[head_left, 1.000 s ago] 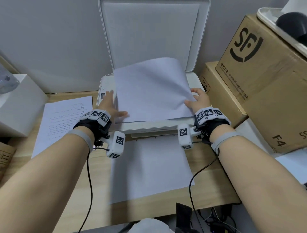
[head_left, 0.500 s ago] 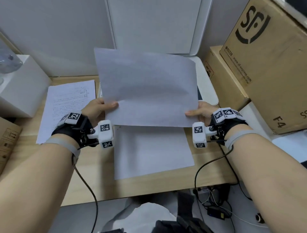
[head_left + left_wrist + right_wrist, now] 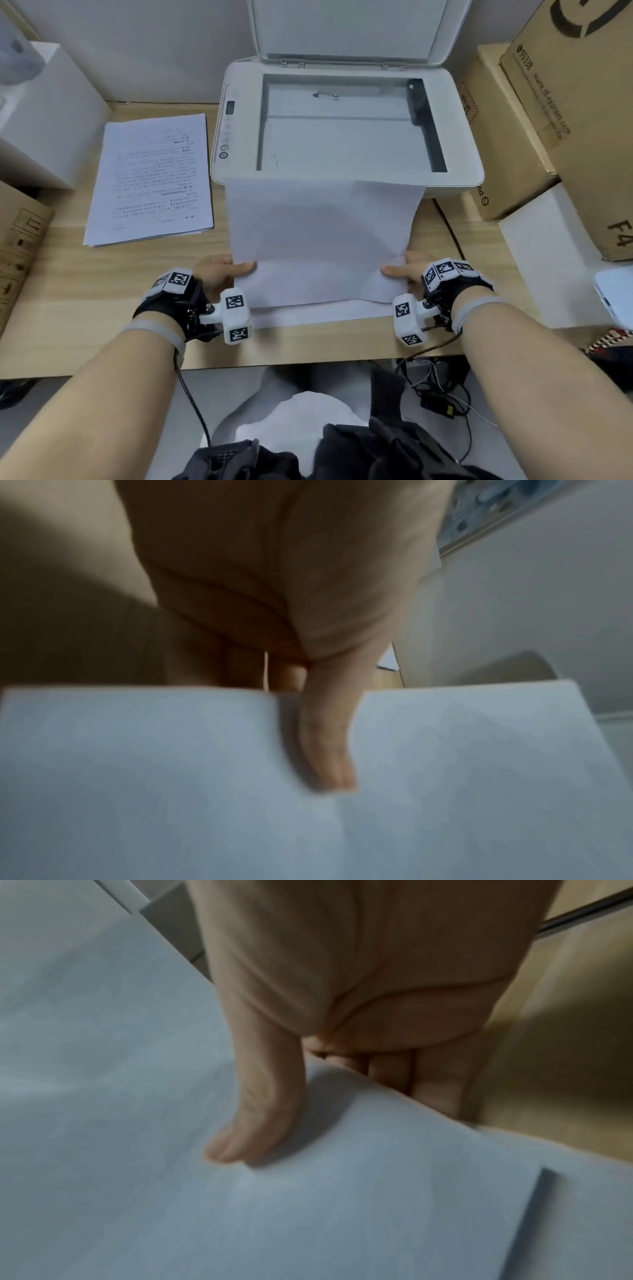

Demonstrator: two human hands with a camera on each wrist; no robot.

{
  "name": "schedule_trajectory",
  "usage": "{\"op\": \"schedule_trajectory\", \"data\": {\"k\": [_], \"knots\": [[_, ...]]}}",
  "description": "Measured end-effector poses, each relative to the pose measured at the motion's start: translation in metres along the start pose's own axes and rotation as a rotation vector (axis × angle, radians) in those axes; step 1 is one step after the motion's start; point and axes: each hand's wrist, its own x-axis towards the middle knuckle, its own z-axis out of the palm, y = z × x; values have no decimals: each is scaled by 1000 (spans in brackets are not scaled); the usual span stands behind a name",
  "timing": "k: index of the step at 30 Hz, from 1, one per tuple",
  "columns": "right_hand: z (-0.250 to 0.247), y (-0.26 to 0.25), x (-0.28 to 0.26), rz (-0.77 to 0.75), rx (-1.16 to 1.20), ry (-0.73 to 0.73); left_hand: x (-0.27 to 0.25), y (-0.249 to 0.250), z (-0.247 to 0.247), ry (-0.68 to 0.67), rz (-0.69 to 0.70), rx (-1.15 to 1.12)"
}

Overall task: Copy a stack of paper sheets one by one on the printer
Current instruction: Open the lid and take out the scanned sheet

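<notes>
Both hands pinch one blank sheet, left hand and right hand each with thumb on top at a side edge, likely so it stays flat while lowered onto the face-down pile at the counter's front edge. One printer stands open at the back; one printed stack lies left of it.
</notes>
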Motion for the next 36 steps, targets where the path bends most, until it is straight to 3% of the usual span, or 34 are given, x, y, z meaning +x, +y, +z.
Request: {"op": "schedule_trajectory", "data": {"k": [4, 8, 13, 18, 21, 24, 28, 32, 36], "knots": [[3, 8, 7, 103, -155, 99, 21, -13, -7, 160, -106, 215], [2, 5, 12, 125, -321, 176, 26, -11, 2, 302, -111, 390], [4, -1, 7, 126, -407, 206, 24, -10, 7, 326, -109, 559], [8, -2, -3, 159, -849, 134, 24, -7, 7, 330, -140, 652], [7, -2, -7, 136, -957, 79, 23, -6, 7, 322, -138, 709], [9, -9, -13, 188, -788, 155, 22, -6, 7, 317, -145, 754], [15, -35, -12, 100, -623, 280, 17, -1, -2, 354, -126, 781], [47, -83, -1, -49, -520, 159, 15, 8, -31, 406, -25, 492], [114, -129, 11, -165, -453, 4, 7, 13, -72, 479, 77, 177]]}}
